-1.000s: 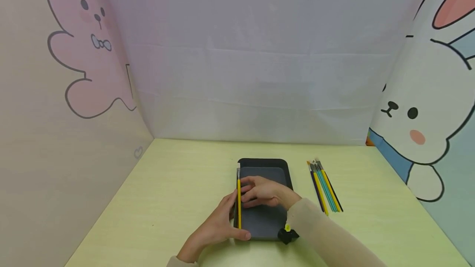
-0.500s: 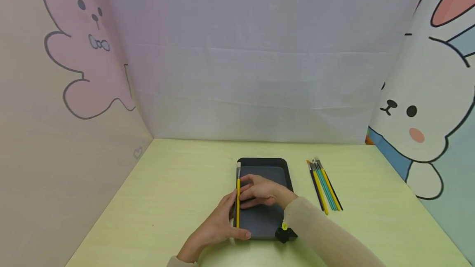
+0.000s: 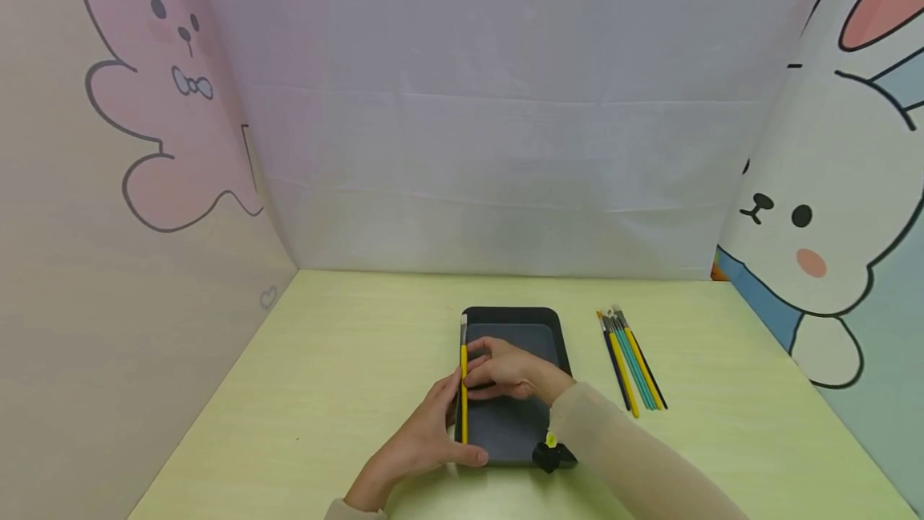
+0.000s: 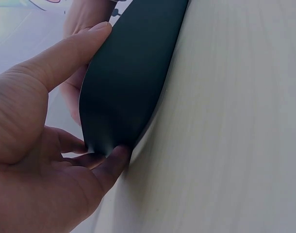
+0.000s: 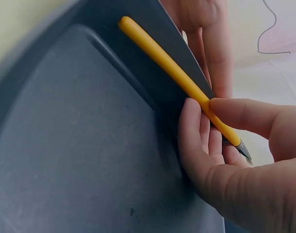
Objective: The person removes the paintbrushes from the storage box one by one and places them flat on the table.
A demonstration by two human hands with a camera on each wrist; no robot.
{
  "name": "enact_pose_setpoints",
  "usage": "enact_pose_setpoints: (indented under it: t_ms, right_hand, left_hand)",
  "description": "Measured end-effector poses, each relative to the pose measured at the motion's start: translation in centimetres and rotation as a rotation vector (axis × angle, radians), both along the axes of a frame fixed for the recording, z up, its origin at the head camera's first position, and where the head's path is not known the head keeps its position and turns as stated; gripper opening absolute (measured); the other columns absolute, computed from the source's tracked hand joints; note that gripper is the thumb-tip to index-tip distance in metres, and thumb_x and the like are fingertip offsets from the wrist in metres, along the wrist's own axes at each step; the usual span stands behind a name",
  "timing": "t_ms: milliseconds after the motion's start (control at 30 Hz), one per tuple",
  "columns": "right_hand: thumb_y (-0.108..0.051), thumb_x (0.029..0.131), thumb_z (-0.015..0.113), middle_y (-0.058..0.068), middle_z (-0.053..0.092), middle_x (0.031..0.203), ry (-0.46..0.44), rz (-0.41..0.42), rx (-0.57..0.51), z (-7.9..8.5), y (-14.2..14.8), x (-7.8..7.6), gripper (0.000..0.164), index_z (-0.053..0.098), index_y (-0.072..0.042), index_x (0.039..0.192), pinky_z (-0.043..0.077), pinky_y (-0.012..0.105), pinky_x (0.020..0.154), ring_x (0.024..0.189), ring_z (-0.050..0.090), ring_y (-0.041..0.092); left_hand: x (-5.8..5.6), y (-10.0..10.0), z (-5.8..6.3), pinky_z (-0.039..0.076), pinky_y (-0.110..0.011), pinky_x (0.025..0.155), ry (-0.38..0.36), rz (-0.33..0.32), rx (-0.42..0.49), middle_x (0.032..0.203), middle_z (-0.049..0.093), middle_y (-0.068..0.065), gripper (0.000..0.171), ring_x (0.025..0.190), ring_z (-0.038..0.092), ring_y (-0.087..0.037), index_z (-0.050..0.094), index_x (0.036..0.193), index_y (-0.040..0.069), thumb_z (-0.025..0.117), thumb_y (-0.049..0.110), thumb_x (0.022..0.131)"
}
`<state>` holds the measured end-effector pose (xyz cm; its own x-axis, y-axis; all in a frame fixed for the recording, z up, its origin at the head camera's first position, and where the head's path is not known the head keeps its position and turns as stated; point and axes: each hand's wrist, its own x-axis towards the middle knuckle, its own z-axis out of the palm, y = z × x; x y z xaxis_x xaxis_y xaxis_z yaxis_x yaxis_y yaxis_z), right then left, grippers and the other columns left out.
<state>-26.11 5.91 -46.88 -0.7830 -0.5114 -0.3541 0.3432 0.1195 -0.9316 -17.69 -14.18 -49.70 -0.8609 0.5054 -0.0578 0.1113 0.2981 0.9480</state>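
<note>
A dark grey tray (image 3: 512,432) lies on the table in front of me. My left hand (image 3: 429,436) holds it by the near left corner; in the left wrist view the thumb rests on the near rim and the fingers touch the tray's corner. Inside the left wall, my right hand (image 3: 505,371) pinches a yellow-handled paintbrush (image 5: 162,58) between thumb and fingers. The brush lies along that wall, its pale bristles toward the far end. In the right wrist view the handle's end is near the tray's wall, and the bristles show beyond the fingers.
Right of the tray, several paintbrushes (image 3: 631,363) with yellow, teal and dark handles lie side by side on the pale table (image 3: 346,359). A white cloth (image 3: 498,143) hangs behind it. Side panels with a pink bear (image 3: 176,95) and a white rabbit (image 3: 830,223) border the space.
My right forearm has shifted slightly to the left, with the fingers still on the paintbrush. The left hand and the tray stay nearly where they were.
</note>
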Motion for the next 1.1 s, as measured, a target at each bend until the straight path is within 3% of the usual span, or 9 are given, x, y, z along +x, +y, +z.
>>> enact_pose_setpoints:
  t_ms: [500,933,1100]
  right_hand:
    - [0.007,0.094,0.072,0.024,0.061,0.134,0.049,-0.034,0.068,1.7,2.4,-0.8,0.067,0.041,-0.001,0.153,0.063,0.045,0.089,0.105,0.071,0.032]
    - [0.003,0.097,0.068,0.034,0.046,0.149,0.098,-0.012,0.093,4.1,6.9,-1.2,0.072,0.033,-0.001,0.160,0.059,0.050,0.098,0.122,0.063,0.041]
    - [0.002,0.099,0.067,0.033,0.042,0.150,0.124,-0.012,0.103,4.9,9.2,-1.3,0.072,0.030,-0.001,0.160,0.059,0.047,0.097,0.115,0.064,0.033]
  left_hand:
    - [0.1,0.1,0.3,0.042,-0.048,0.119,-0.007,0.031,0.003,0.171,0.016,-0.023,0.131,0.152,0.039,-0.037,0.004,0.171,0.007,0.097,0.024,0.080]
    - [0.0,0.1,0.2,0.041,-0.054,0.119,-0.023,0.045,-0.017,0.172,0.017,-0.023,0.132,0.154,0.036,-0.040,0.005,0.171,0.006,0.098,0.027,0.080]
    - [0.0,0.2,0.2,0.040,-0.055,0.120,-0.022,0.048,-0.026,0.172,0.017,-0.023,0.132,0.154,0.035,-0.041,0.006,0.171,0.006,0.098,0.028,0.079]
